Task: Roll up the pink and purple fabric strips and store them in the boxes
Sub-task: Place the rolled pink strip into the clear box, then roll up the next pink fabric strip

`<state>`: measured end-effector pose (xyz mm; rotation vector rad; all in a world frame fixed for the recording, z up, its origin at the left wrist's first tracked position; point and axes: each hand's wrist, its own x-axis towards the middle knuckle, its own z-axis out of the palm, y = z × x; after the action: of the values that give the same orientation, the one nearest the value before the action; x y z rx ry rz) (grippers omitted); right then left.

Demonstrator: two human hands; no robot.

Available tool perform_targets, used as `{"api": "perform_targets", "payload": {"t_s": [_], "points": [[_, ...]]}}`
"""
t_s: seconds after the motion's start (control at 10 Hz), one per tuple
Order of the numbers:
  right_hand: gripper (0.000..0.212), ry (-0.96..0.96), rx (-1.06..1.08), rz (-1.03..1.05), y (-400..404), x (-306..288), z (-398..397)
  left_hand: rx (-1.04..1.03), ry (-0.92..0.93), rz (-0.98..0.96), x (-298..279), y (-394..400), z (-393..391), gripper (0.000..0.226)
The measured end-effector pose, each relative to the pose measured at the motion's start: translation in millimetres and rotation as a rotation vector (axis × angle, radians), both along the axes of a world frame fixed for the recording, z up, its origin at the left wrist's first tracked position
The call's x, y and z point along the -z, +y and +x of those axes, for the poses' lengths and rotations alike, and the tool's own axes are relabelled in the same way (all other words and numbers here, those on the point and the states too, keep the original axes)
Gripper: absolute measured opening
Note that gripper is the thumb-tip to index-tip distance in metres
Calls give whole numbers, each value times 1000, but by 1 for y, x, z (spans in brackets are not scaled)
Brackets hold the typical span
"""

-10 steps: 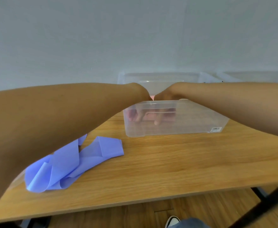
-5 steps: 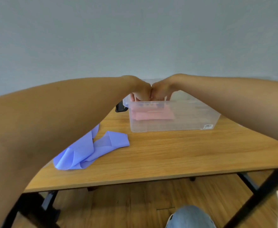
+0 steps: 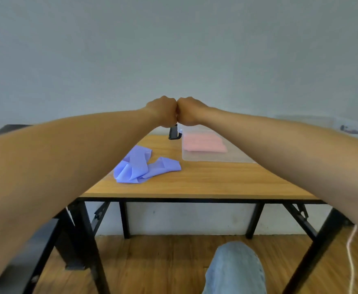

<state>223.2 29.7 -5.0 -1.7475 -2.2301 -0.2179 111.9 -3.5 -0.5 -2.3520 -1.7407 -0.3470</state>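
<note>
Both our hands are now lifted clear of the clear box (image 3: 207,158), where a second ago they were reaching down inside it, and we are standing farther back, so the table legs and floor are coming into view. We are holding the left hand (image 3: 163,111) and the right hand (image 3: 189,111) as closed fists, knuckles touching, raised above the box's far left corner; we are seeing nothing held in either.

We are judging the task about half done. The pink strip (image 3: 204,144) is lying folded or rolled flat inside the box, toward its far left end. The purple strip (image 3: 146,166) is still lying loose and crumpled on the wooden table (image 3: 216,183), just left of the box and apart from it, so rolling and storing it is what remains. A second clear container (image 3: 322,124) is showing faintly well to the right of the box, beyond our right forearm; we are guessing that is where the purple one belongs, though we cannot tell for sure.

A small dark object (image 3: 174,133), perhaps a phone, is sitting just beyond the box's far left corner, directly under our fists. Nothing is lying between our hands and the purple strip. Below the table's near edge, a knee in light denim (image 3: 235,270) is showing, and a pale cord (image 3: 351,251) is hanging far right of it.
</note>
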Motion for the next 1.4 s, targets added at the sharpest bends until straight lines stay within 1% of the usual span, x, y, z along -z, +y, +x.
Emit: {"api": "perform_targets", "payload": {"t_s": [0.1,0.2,0.3,0.4,0.5,0.6,0.7,0.8,1.0,1.2,1.3,1.4], "points": [[17,62,-23,-46,-46,23,-27,-16,-3,-13,21,-32,-23,18],[18,69,-50,-32,-67,56,-42,-56,8,-42,48,-64,-40,16],[18,69,-68,-29,-99,96,-61,-84,-20,-61,83,-99,-54,15],[16,69,-93,-3,-121,128,-67,-89,-62,-38,122,-124,-64,12],[15,39,-106,16,-145,159,-71,-50,-150,3,157,-152,-71,12],[15,39,-153,-4,-163,193,-69,1,-175,1,188,-177,-74,6],[16,23,-150,-55,-174,233,-66,-31,-107,-82,221,-185,-72,12],[16,-3,-135,-108,-173,274,-68,-70,-82,-128,263,-180,-72,16],[18,-65,-151,-271,-152,351,-69,-134,-89,-275,346,-161,-68,23],[14,-66,-132,-410,-130,424,-71,-185,-82,-453,413,-138,-64,34],[17,-49,-103,-518,-122,469,-74,-201,-111,-527,452,-131,-64,42],[18,-23,-79,-612,-123,512,-74,-200,-112,-617,493,-130,-61,41]]}}
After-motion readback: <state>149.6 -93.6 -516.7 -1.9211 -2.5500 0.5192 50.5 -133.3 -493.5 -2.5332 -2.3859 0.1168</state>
